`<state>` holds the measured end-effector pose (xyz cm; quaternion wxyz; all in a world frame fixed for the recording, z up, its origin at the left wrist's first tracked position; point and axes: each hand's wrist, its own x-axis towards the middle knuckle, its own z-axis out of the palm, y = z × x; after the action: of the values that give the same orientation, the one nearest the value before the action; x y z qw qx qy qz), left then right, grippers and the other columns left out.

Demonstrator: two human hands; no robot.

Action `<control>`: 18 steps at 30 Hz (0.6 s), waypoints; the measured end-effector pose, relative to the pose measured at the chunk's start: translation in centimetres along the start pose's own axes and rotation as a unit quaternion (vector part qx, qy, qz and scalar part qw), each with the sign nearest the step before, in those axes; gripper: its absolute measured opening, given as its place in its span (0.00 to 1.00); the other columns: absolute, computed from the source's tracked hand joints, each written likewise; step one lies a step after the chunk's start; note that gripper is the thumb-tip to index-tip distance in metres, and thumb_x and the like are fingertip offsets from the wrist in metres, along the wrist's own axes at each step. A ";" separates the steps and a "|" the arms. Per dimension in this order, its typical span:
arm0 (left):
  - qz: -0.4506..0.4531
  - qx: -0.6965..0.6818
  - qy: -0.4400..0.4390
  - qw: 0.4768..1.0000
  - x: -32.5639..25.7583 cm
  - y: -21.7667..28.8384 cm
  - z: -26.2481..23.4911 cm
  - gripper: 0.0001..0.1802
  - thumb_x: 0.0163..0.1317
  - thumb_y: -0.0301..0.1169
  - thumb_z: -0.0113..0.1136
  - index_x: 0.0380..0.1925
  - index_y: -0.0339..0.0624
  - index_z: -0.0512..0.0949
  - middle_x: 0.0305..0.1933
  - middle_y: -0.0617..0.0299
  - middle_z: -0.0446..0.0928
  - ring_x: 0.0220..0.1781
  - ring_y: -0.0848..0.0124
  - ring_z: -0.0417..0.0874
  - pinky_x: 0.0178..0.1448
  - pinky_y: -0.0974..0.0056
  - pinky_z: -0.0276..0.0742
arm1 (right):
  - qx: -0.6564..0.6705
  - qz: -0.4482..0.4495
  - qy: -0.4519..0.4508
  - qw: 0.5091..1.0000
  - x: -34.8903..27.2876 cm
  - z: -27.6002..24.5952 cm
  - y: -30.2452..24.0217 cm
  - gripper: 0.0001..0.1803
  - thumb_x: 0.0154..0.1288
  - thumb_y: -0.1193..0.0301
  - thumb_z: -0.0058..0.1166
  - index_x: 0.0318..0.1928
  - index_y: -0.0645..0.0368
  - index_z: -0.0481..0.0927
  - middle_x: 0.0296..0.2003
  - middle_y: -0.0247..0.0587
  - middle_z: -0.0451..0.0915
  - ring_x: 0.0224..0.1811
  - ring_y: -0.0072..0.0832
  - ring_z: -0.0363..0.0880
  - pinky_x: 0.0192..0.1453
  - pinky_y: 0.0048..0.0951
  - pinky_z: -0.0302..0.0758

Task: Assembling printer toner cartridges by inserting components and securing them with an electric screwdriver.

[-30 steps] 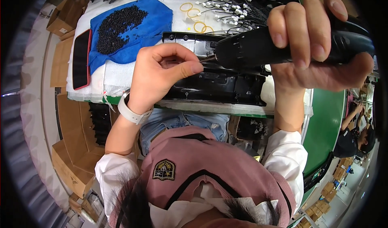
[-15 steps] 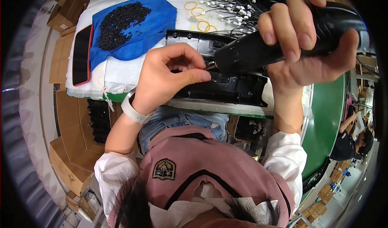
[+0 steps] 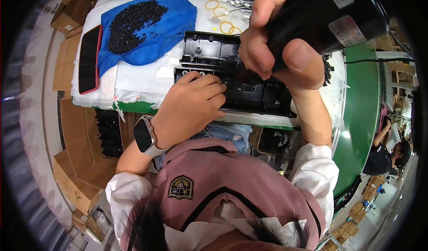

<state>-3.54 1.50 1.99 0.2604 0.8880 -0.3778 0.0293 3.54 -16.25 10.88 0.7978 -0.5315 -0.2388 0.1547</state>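
My right hand (image 3: 281, 50) is wrapped round a black electric screwdriver (image 3: 307, 15), which stands steeply over the work with its labelled back end up toward me. Its tip is hidden behind my fingers, low over a long black plastic housing (image 3: 274, 97). On the left part of that housing rests my left hand (image 3: 189, 100), fingers curled over its top and thumb by the near edge, holding it. A second black housing (image 3: 211, 48) lies just beyond, parallel to the first. Small black screws (image 3: 131, 26) are heaped on a blue cloth (image 3: 180, 15) at the far left.
A red-edged phone (image 3: 90, 59) lies at the table's left. Yellow rubber bands (image 3: 227, 27) and wires with white connectors (image 3: 240, 1) are at the back. Cardboard boxes (image 3: 82, 171) stand left below the table; a green surface (image 3: 359, 130) and another person (image 3: 385, 157) are at right.
The screwdriver has swung from nearly level to steep, its tip now down at the housing. My left hand has left the screwdriver's tip and come down onto the near housing.
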 end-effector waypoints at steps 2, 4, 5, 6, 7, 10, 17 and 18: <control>-0.002 -0.010 0.008 1.000 -0.1 0.0 0.2 0.15 0.45 0.33 0.68 0.34 0.40 0.79 0.45 0.62 0.79 0.55 0.63 0.76 0.57 0.58 0.70 | -0.009 -0.003 -0.010 1.000 -0.1 -0.2 0.2 0.29 0.53 0.56 0.68 0.43 0.64 0.69 0.19 0.37 0.71 0.18 0.23 0.68 0.25 0.24 0.67; -0.004 -0.020 0.016 1.000 -0.1 0.0 0.2 0.15 0.46 0.33 0.68 0.33 0.40 0.78 0.45 0.61 0.79 0.54 0.63 0.76 0.57 0.58 0.70 | -0.018 -0.007 -0.019 1.000 0.0 -0.4 0.5 0.29 0.53 0.56 0.67 0.43 0.64 0.69 0.19 0.37 0.71 0.18 0.23 0.68 0.25 0.24 0.67; -0.008 -0.030 0.019 0.999 -0.1 -0.1 0.2 0.14 0.46 0.32 0.68 0.33 0.40 0.78 0.45 0.61 0.79 0.54 0.62 0.76 0.57 0.57 0.70 | -0.023 -0.009 -0.023 0.999 0.0 -0.5 0.6 0.29 0.53 0.56 0.67 0.43 0.64 0.69 0.19 0.37 0.71 0.17 0.23 0.68 0.24 0.24 0.67; -0.012 -0.040 0.023 0.999 0.0 -0.1 0.2 0.14 0.46 0.32 0.68 0.33 0.39 0.78 0.44 0.61 0.79 0.54 0.62 0.77 0.57 0.57 0.70 | -0.027 -0.010 -0.027 0.999 0.0 -0.7 0.7 0.29 0.53 0.56 0.67 0.43 0.64 0.69 0.19 0.36 0.71 0.17 0.23 0.67 0.24 0.24 0.66; -0.012 -0.040 0.023 0.999 0.0 -0.1 0.2 0.14 0.46 0.32 0.68 0.33 0.39 0.78 0.44 0.61 0.79 0.54 0.62 0.77 0.57 0.57 0.70 | -0.031 -0.012 -0.032 0.999 0.1 -0.8 0.8 0.29 0.54 0.56 0.67 0.43 0.64 0.69 0.19 0.36 0.71 0.17 0.23 0.67 0.24 0.24 0.66; -0.013 -0.043 0.032 0.998 0.0 -0.1 0.3 0.14 0.45 0.32 0.69 0.32 0.39 0.78 0.43 0.61 0.79 0.53 0.62 0.77 0.56 0.57 0.70 | -0.043 -0.017 -0.047 0.998 0.2 -1.4 1.2 0.28 0.54 0.55 0.66 0.43 0.63 0.68 0.19 0.35 0.70 0.17 0.22 0.67 0.24 0.23 0.66; -0.019 -0.056 0.037 0.998 -0.1 -0.1 0.4 0.14 0.44 0.30 0.69 0.31 0.39 0.77 0.43 0.60 0.79 0.53 0.61 0.78 0.56 0.57 0.70 | -0.073 -0.028 -0.081 0.994 0.1 -1.8 2.1 0.28 0.55 0.55 0.64 0.43 0.62 0.68 0.19 0.34 0.70 0.16 0.21 0.66 0.23 0.23 0.65; -0.019 -0.058 0.039 0.997 -0.2 -0.1 0.3 0.14 0.44 0.30 0.69 0.30 0.39 0.77 0.42 0.60 0.79 0.52 0.61 0.78 0.55 0.57 0.70 | -0.077 -0.030 -0.086 0.993 0.1 -1.8 2.3 0.27 0.55 0.54 0.64 0.43 0.62 0.68 0.19 0.33 0.69 0.15 0.20 0.65 0.23 0.23 0.65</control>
<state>-3.68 1.49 1.62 0.3267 0.8765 -0.3517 0.0368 4.65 -16.71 8.24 0.7355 -0.5685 -0.3334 0.1572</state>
